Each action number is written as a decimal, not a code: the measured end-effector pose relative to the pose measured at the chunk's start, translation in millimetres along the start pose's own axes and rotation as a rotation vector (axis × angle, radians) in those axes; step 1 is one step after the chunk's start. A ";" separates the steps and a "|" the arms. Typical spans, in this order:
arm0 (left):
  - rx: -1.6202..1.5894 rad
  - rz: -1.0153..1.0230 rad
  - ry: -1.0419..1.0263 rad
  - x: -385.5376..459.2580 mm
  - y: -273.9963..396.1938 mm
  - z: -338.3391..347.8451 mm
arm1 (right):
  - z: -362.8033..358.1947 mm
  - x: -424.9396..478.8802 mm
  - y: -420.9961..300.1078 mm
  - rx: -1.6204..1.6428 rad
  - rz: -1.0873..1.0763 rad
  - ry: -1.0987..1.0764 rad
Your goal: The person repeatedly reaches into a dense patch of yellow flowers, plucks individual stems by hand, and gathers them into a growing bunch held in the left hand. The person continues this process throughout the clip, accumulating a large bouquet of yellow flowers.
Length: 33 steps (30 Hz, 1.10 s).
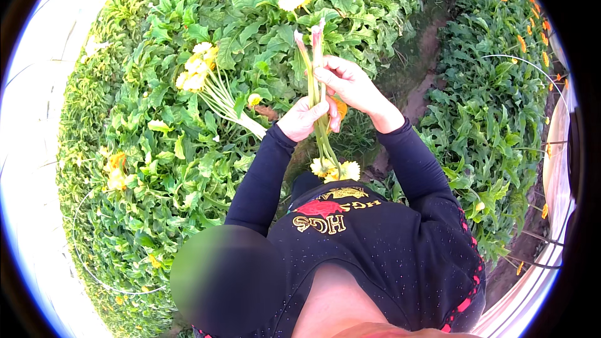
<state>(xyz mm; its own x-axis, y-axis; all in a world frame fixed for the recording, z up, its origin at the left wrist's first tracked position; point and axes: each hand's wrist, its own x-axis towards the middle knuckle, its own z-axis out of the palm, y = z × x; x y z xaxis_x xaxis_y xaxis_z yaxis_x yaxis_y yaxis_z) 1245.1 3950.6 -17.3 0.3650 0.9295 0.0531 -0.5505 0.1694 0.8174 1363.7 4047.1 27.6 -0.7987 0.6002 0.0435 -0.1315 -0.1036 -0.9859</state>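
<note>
My left hand [305,117] is closed around a few green gerbera stems [319,134] at about mid-length. The stems point away from me, with pale pinkish ends [317,40] uppermost. Their pale yellow flower heads [345,170] hang down close to my shirt. Higher up, my right hand [347,82] pinches the same stems between thumb and fingers. An orange-yellow flower [340,111] shows partly behind my hands. To the left, a bunch of yellow gerberas [197,70] with long pale stems lies across the leaves, its stem ends reaching my left forearm.
Leafy gerbera plants [188,126] fill the bed in front and to the left. A soil path [422,70] separates it from another bed [479,117] with orange flowers along its far side. Thin curved wires [526,57] arch over the beds. Pale sheeting [556,150] borders the right.
</note>
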 end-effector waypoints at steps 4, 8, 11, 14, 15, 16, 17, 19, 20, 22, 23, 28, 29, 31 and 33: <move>-0.082 0.016 0.003 33.6 -11.5 -13.0 | -21.9 10.7 -3.3 0.172 0.133 0.008; -0.149 0.010 0.145 61.7 -21.4 -30.1 | -45.5 35.5 10.5 0.196 0.194 0.031; -0.287 -0.006 0.106 82.0 -22.7 -53.4 | -69.7 69.0 37.6 0.126 0.171 0.012; -0.297 0.044 0.179 98.3 -21.0 -81.7 | -91.7 104.8 54.8 0.156 0.166 -0.024; -0.321 0.053 0.234 103.0 -19.8 -91.5 | -100.7 117.7 59.3 0.192 0.172 -0.034; -0.317 0.082 0.317 107.9 -17.0 -96.8 | -113.7 130.5 74.0 0.162 0.193 0.017; -0.312 0.099 0.403 111.2 -14.1 -103.9 | -127.7 147.4 90.6 0.168 0.274 0.140; -0.316 0.143 0.500 114.1 -14.1 -121.8 | -153.8 182.1 120.8 0.006 0.326 0.381; -0.337 0.150 0.558 115.1 -13.7 -129.7 | -166.2 200.8 134.4 -0.040 0.337 0.391; -0.382 0.183 0.619 116.4 -18.0 -147.6 | -183.7 236.4 163.6 -0.179 0.285 0.404; -0.394 0.207 0.658 117.9 -20.4 -154.3 | -191.3 254.5 177.6 -0.364 0.202 0.389; -0.464 0.232 0.800 125.8 -28.4 -164.7 | -183.8 310.5 195.4 -1.157 0.313 -0.065; -0.456 0.240 0.825 126.5 -33.0 -166.4 | -183.9 314.3 204.5 -1.220 0.309 -0.124; -0.437 0.244 0.852 134.9 -39.2 -164.9 | -193.8 318.7 223.9 -1.347 0.302 -0.218; -0.429 0.263 0.885 145.7 -44.4 -163.1 | -224.9 324.6 251.1 -1.322 0.211 -0.266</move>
<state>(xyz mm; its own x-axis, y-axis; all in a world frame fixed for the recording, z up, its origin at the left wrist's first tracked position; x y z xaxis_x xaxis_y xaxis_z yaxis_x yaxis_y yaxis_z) 1200.3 4131.9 -139.4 -0.3966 0.8337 -0.3843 -0.8199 -0.1334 0.5568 1203.5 4394.3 -242.2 -0.8409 0.4829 -0.2442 0.5411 0.7458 -0.3886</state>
